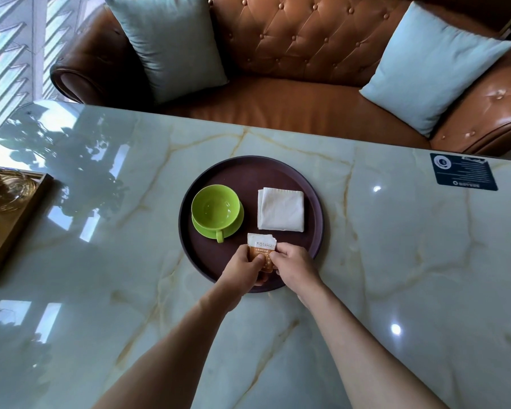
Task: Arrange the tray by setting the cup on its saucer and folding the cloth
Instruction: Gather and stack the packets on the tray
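A round dark brown tray (250, 169) lies in the middle of the marble table. On its left half an empty green cup (215, 206) stands on a green saucer (236, 224), handle toward me. A white cloth (281, 209) lies folded into a square on the right half. Over the tray's near edge my left hand (244, 268) and my right hand (295, 265) both pinch a small white and brown sugar packet (261, 249), one on each side.
A wooden tray with glassware (9, 208) sits at the table's left edge. A dark blue card (463, 172) lies at the far right corner. Behind the table is a brown leather sofa (292, 54) with two pale blue cushions.
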